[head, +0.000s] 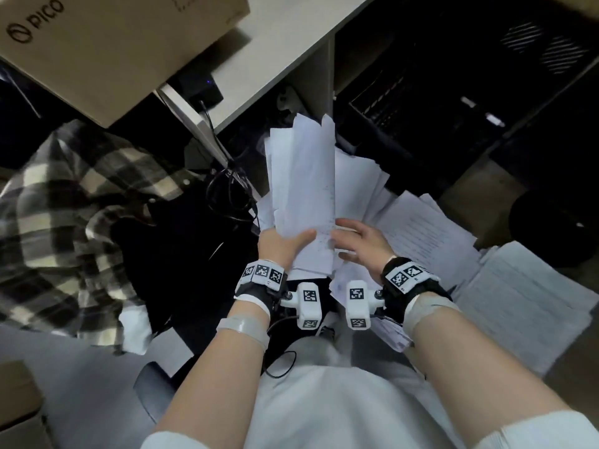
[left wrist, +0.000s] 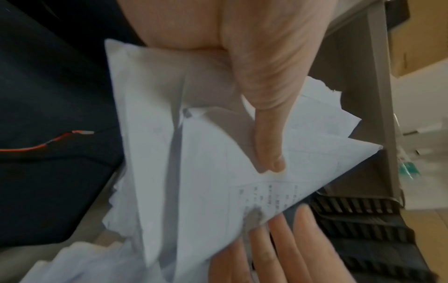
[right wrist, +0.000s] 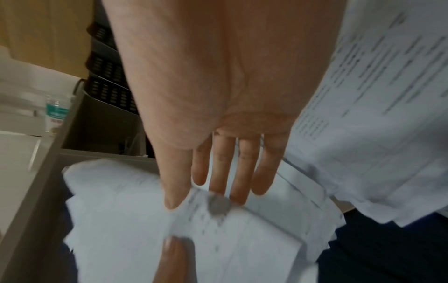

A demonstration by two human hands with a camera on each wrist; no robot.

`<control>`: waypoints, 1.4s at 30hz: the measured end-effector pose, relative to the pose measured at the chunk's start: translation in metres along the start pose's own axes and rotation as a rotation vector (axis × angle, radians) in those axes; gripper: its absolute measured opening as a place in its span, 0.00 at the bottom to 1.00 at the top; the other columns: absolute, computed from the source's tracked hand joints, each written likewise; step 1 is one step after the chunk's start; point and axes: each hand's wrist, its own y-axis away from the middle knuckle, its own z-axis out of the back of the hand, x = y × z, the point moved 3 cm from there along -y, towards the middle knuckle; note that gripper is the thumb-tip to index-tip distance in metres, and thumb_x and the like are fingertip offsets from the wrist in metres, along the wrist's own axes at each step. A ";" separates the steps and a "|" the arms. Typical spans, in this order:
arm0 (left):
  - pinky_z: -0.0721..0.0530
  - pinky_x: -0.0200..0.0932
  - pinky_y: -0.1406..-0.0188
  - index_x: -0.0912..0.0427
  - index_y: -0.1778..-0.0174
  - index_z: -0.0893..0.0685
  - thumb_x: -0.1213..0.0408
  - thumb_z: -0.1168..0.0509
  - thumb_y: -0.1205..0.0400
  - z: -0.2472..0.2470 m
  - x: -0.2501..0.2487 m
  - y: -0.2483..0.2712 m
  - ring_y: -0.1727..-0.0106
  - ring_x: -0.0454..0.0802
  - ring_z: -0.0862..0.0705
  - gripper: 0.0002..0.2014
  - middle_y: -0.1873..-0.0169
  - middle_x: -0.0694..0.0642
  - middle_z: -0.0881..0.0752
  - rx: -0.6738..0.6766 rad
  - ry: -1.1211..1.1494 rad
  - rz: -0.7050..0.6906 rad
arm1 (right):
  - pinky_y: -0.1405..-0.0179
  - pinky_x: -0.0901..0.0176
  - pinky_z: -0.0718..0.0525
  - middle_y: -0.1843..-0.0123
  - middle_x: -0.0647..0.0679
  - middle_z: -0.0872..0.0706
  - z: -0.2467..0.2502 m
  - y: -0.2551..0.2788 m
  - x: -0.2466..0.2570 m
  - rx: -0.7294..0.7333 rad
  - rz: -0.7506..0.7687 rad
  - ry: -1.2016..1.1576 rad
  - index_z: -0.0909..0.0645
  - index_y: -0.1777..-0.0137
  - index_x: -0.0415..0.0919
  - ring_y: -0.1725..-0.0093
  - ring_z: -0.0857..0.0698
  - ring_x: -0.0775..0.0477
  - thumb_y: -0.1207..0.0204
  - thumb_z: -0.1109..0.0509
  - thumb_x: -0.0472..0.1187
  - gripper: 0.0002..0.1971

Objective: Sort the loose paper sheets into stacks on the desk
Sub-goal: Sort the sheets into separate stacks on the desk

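My left hand [head: 285, 243] grips the lower end of a bundle of white paper sheets [head: 301, 183] and holds it upright in front of me. The left wrist view shows its thumb [left wrist: 266, 149] pressed across the bundle [left wrist: 206, 172]. My right hand [head: 353, 238] is open, its straight fingers [right wrist: 218, 172] touching the bundle's lower right edge [right wrist: 135, 220]. More printed sheets [head: 428, 231] lie spread low on the right, beside another white stack [head: 525, 296]. What these papers rest on is hidden.
A brown cardboard box [head: 113, 43] sits on the pale desk [head: 291, 37] at the upper left. A plaid shirt [head: 74, 215] and tangled black cables [head: 227, 196] lie to the left. Black slotted trays [head: 405, 102] stand under the desk. A bottle [right wrist: 57, 113] stands further back.
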 end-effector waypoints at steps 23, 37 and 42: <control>0.22 0.36 0.71 0.60 0.55 0.14 0.52 0.34 0.15 -0.141 -0.020 0.120 0.64 0.48 0.17 0.14 0.66 0.51 0.15 0.522 -0.154 -0.224 | 0.45 0.51 0.14 0.46 0.53 0.09 0.138 0.154 -0.034 -0.518 0.063 -0.239 0.14 0.43 0.51 0.45 0.12 0.48 0.28 0.30 0.70 0.26; 0.21 0.42 0.62 0.62 0.64 0.15 0.62 0.31 0.22 -0.221 0.013 0.215 0.62 0.55 0.17 0.08 0.65 0.59 0.14 0.240 -0.151 -0.148 | 0.52 0.57 0.23 0.48 0.48 0.18 0.291 0.222 -0.099 -0.961 0.103 -0.105 0.16 0.34 0.46 0.54 0.20 0.44 0.20 0.41 0.32 0.19; 0.13 0.52 0.49 0.63 0.53 0.12 0.60 0.31 0.17 -0.255 0.014 0.246 0.52 0.57 0.10 0.09 0.55 0.61 0.09 0.364 0.050 -0.141 | 0.35 0.59 0.21 0.39 0.51 0.12 0.284 0.230 -0.076 -0.517 0.249 0.050 0.13 0.36 0.43 0.37 0.16 0.49 0.21 0.38 0.31 0.18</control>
